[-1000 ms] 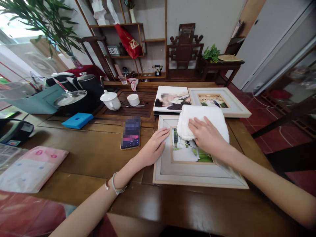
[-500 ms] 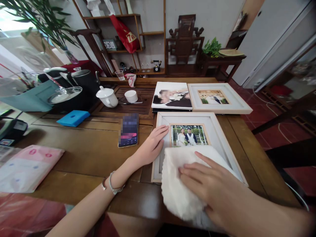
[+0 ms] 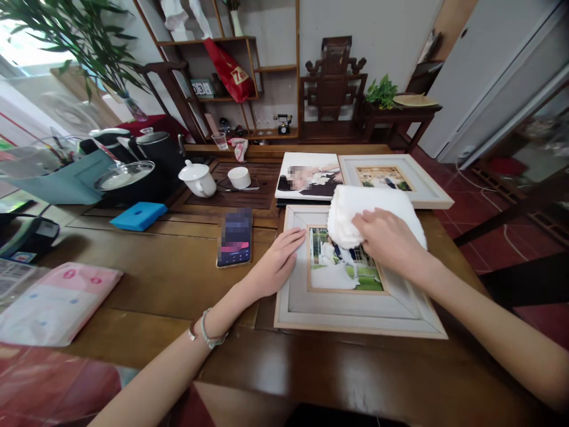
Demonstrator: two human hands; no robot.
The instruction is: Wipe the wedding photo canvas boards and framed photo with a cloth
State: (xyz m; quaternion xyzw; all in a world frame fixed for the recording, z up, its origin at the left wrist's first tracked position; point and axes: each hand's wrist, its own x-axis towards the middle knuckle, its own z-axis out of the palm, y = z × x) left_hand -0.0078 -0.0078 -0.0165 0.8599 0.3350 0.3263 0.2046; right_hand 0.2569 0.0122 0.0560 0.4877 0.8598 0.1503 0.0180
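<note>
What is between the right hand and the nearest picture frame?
Only the white cloth, held by the right hand over the upper right of the frame. Nothing visible separates the left hand from the frame's left side.

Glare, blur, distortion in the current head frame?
Head view: light behind the leafy plant blown out; pale glare on the table's near part; wide-angle stretch toward the edges; nearest picture frame fairly sharp, background at right softer; phone screen partly pixelated.

The cloth (image 3: 373, 199) is white, the near picture frame (image 3: 338, 305) pale grey with tan edging. The desk (image 3: 173, 252) is brown, the block (image 3: 138, 217) blue, the packet (image 3: 56, 308) white and pink with blue spots.
</note>
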